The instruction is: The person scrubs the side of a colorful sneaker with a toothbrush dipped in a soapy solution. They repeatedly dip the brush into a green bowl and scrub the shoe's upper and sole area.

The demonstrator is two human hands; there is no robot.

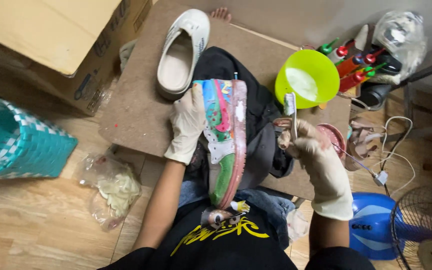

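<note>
Sneaker: multicoloured sneaker (224, 140), green, red, blue and white panels, pinkish sole edge turned to the right. Held over the lap, toe toward the body, heel toward the board.
Left hand: gloved left hand (188, 122) flat against the sneaker's left side near the heel, fingers curled round the upper, gripping it.
Right hand: gloved right hand (308, 145) just right of the sneaker, not touching it. Fingers closed narrow round a toothbrush (291, 112) handle; bristle head points up, white and wet-looking.
Bowl: lime-green bowl (308, 77) just behind the brush head, white liquid or foam inside.
Cloth: dark cloth (256, 110) draped under and behind the sneaker, between it and the board.
Board: brown board (136, 100) across the floor, carries the cloth, the bowl and a white clog (183, 52) lying on its side, left of the sneaker's heel.
Bottles: cluster of squeeze bottles (356, 65) with red and green caps, right of the bowl; a crumpled clear bag (401, 35) behind them.
Right edge: blue fan (406, 225) with wire grille, white cables (391, 155) running past a small round pink dish (333, 137) close behind the right hand.
Left edge: cardboard box (56, 40) at top, teal woven basket (13, 140) below it, plastic bag of pale gloves (113, 187) on the wooden floor (31, 230).
In the way: nothing between brush and sneaker; the dish and cables crowd the right hand's far side.
</note>
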